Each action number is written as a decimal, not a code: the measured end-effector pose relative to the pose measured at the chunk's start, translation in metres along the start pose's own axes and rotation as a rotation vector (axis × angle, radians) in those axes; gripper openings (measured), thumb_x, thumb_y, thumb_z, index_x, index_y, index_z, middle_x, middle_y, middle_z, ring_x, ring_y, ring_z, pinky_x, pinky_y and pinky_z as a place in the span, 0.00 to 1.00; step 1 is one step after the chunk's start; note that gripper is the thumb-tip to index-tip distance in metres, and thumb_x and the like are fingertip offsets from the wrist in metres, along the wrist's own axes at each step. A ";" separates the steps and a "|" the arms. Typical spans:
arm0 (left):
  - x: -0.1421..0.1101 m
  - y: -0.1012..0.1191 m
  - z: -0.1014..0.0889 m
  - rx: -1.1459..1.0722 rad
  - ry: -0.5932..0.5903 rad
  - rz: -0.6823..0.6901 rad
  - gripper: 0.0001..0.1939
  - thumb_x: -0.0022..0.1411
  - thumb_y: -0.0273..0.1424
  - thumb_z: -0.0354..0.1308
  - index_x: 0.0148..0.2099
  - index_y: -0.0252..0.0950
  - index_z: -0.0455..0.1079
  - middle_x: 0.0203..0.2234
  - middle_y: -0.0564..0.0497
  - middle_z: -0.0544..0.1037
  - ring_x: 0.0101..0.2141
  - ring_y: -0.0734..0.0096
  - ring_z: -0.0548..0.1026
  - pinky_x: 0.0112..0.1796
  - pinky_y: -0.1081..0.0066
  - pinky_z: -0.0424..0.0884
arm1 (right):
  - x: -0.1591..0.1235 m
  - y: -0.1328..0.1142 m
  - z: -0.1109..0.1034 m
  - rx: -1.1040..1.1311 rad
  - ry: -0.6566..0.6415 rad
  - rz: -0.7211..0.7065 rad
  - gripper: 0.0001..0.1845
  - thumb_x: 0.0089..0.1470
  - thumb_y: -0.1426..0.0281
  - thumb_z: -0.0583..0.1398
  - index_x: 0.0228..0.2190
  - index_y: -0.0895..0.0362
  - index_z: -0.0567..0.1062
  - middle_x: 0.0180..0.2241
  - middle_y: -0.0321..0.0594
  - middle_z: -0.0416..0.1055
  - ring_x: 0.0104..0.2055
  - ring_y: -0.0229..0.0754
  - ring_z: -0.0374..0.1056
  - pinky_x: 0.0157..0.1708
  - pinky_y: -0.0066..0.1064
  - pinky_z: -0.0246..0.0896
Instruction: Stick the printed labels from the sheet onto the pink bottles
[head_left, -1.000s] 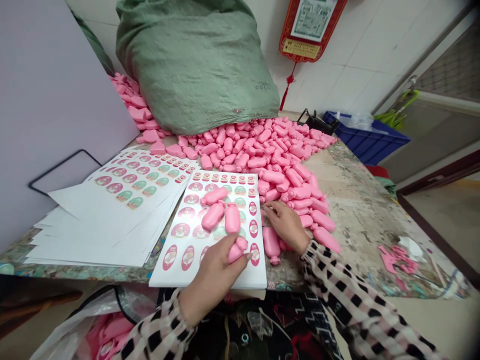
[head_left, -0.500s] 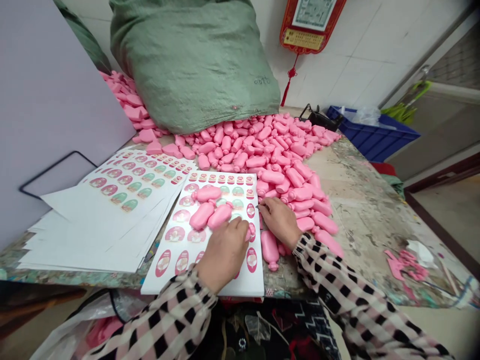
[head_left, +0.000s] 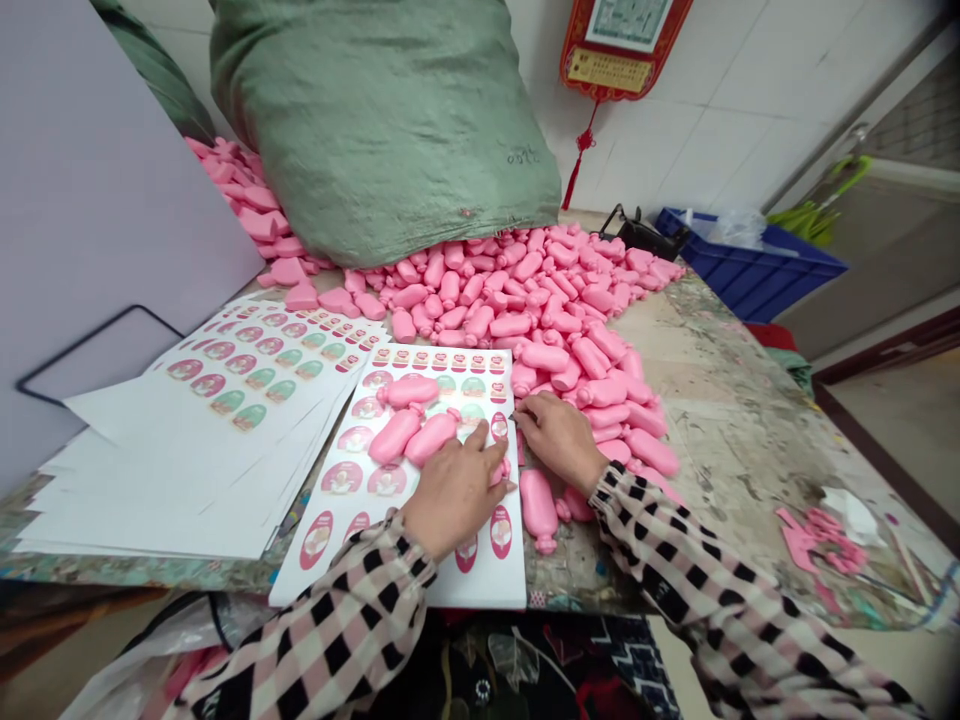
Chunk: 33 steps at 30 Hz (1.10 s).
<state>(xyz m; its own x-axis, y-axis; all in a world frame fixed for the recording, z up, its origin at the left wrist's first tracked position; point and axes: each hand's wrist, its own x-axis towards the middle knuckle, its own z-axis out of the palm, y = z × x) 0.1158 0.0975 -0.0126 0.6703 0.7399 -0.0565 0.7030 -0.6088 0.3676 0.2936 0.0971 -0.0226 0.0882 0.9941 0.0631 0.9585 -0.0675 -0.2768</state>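
My left hand (head_left: 454,490) lies on a stack of sticker sheets (head_left: 300,585), its fingers stretched out and apart near the right-hand column of oval stickers. Part of one pink oval sticker (head_left: 504,468) shows between its fingers; the palm's underside is hidden. Just beyond it, three pink bottle-shaped pieces (head_left: 395,435) rest on the top sheet. My right hand (head_left: 559,435) is closed in a pinch at the sheet's right edge, beside the pink pile. A small dark tip (head_left: 513,416) shows at its fingertips, too little to name.
A heap of pink bottle-shaped pieces (head_left: 510,300) spreads below a large green sack (head_left: 390,130). Loose sticker sheets (head_left: 180,470) fan out at left beside a pale panel (head_left: 112,200). A blue crate (head_left: 750,275) stands back right; pink scraps (head_left: 817,540) lie front right.
My left hand has opened from a more closed shape, its fingers now stretched over the sheet. My right hand keeps its pinch at the sheet's edge. The view has shifted slightly.
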 end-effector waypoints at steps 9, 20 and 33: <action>-0.001 -0.005 -0.001 0.042 -0.055 0.027 0.26 0.59 0.45 0.50 0.59 0.46 0.60 0.61 0.45 0.56 0.45 0.50 0.70 0.43 0.57 0.65 | 0.006 0.004 -0.007 -0.015 -0.086 -0.072 0.13 0.58 0.64 0.51 0.35 0.52 0.74 0.37 0.36 0.71 0.38 0.38 0.66 0.30 0.28 0.50; -0.001 -0.006 0.003 0.140 -0.047 0.068 0.27 0.59 0.46 0.49 0.60 0.47 0.58 0.61 0.45 0.56 0.43 0.55 0.70 0.44 0.60 0.65 | 0.002 0.004 0.003 0.016 0.016 -0.016 0.12 0.58 0.65 0.50 0.35 0.53 0.73 0.37 0.37 0.71 0.37 0.39 0.66 0.30 0.28 0.50; -0.002 -0.008 0.003 0.149 -0.043 0.078 0.27 0.59 0.46 0.48 0.60 0.47 0.59 0.60 0.44 0.57 0.43 0.54 0.71 0.43 0.59 0.66 | 0.010 0.008 0.001 -0.009 0.024 -0.087 0.10 0.56 0.66 0.53 0.33 0.53 0.74 0.35 0.37 0.71 0.36 0.38 0.65 0.29 0.28 0.48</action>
<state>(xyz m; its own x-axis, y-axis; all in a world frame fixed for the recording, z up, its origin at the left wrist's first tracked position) 0.1098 0.1001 -0.0178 0.7314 0.6780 -0.0736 0.6739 -0.7018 0.2311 0.3022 0.1061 -0.0249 0.0112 0.9939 0.1098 0.9652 0.0179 -0.2609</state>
